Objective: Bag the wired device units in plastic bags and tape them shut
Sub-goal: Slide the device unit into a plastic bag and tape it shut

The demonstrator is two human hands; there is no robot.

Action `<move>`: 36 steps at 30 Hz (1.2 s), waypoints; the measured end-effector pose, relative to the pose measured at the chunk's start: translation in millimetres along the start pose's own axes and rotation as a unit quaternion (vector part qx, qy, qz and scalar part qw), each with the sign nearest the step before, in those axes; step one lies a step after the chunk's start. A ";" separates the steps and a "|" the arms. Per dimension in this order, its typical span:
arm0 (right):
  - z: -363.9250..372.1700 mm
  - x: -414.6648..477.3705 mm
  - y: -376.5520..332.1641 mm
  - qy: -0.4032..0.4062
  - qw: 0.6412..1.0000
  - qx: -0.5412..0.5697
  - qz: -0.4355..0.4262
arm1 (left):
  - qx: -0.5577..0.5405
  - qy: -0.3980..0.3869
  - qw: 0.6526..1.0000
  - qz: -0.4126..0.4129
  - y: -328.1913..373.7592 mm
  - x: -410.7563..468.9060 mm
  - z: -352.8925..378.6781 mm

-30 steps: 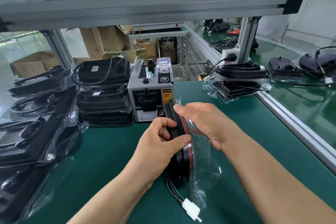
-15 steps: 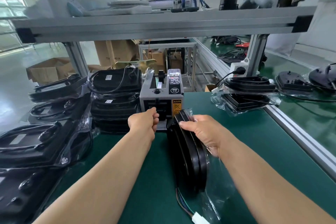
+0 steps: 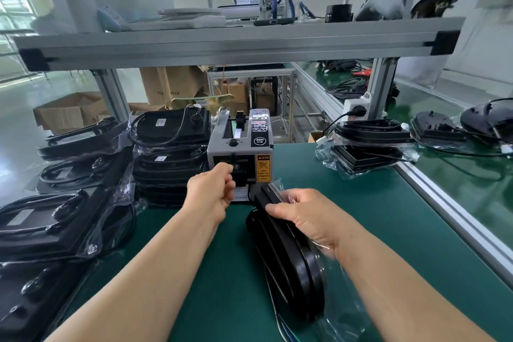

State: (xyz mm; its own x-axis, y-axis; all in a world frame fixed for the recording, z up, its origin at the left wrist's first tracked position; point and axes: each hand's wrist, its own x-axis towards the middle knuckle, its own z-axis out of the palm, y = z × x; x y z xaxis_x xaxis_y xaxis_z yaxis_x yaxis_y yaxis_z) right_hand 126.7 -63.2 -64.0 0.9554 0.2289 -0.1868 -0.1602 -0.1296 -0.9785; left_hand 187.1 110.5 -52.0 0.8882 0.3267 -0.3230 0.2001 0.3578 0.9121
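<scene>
Two bare forearms reach up from the bottom of the frame. The left hand (image 3: 211, 192) sits at center with its fingers curled against the outlet of the grey tape dispenser (image 3: 241, 153); I cannot tell whether it pinches any tape. The right hand (image 3: 303, 216), just right of center, clamps its thumb and fingers over the top edge of the black wired device unit (image 3: 292, 265). The unit stands on edge in the lower middle, inside a clear plastic bag (image 3: 348, 314), with coloured wires (image 3: 283, 331) trailing at the bottom. The green bench mat (image 3: 361, 203) carries stacks of bagged units (image 3: 169, 155) at left. An aluminium shelf rail (image 3: 222, 43) crosses the upper frame, with cardboard boxes (image 3: 173, 83) behind.
</scene>
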 end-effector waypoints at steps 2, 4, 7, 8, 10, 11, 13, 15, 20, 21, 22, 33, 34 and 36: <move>1.2 -1.5 2.1 0.009 1.000 0.004 -0.007 | 0.033 -0.099 0.994 -0.013 3.6 -17.9 -13.7; 2.6 -2.1 3.0 0.012 1.000 -0.006 -0.019 | 0.082 -0.196 0.977 -0.023 6.3 -35.4 -22.8; 4.1 -3.2 2.4 0.009 0.999 -0.028 -0.031 | 0.149 -0.252 0.956 -0.003 8.0 -51.8 -22.2; 4.6 -3.3 1.8 0.010 0.999 -0.033 -0.031 | 0.172 -0.246 0.954 0.015 8.4 -53.3 -19.6; 5.1 -2.9 1.3 0.007 0.999 -0.036 -0.030 | 0.213 -0.227 0.949 0.052 9.2 -51.4 -14.2; 5.0 -2.8 1.4 0.006 0.999 -0.039 -0.029 | 0.227 -0.220 0.947 0.064 9.3 -49.3 -11.9; 5.0 -2.2 1.1 0.006 0.999 -0.044 -0.027 | 0.247 -0.212 0.943 0.076 9.0 -45.0 -8.4; 5.6 -1.8 0.1 0.011 0.998 -0.052 -0.025 | 0.262 -0.202 0.940 0.080 7.8 -41.2 -6.4; 5.3 -0.4 0.3 0.011 0.999 -0.049 -0.021 | 0.275 -0.190 0.938 0.090 1.3 -33.1 -4.3; 4.9 -0.2 0.6 0.012 0.999 -0.049 -0.022 | 0.277 -0.189 0.938 0.091 0.9 -31.9 -4.3; 4.9 0.3 1.1 0.013 0.998 -0.051 -0.023 | 0.279 -0.188 0.937 0.092 0.6 -31.0 -4.2; 3.4 -0.2 3.6 0.010 1.000 -0.018 -0.020 | 0.251 -0.181 0.947 0.091 -4.5 -25.9 -3.8; 3.7 -0.1 3.6 0.010 1.000 -0.020 -0.021 | 0.253 -0.182 0.945 0.096 -4.4 -25.7 -4.1; 4.0 0.0 3.2 0.010 0.999 -0.028 -0.021 | 0.258 -0.186 0.942 0.110 -4.4 -25.3 -5.0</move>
State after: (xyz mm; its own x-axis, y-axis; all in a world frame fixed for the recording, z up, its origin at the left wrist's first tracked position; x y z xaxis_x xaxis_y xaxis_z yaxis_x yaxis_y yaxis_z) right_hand 125.2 -59.8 -67.4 0.9659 0.2156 -0.1433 -0.1065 -0.1737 -0.9790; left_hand 161.7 105.0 -49.0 0.9958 -0.0207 -0.0896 0.0842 -0.1871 0.9787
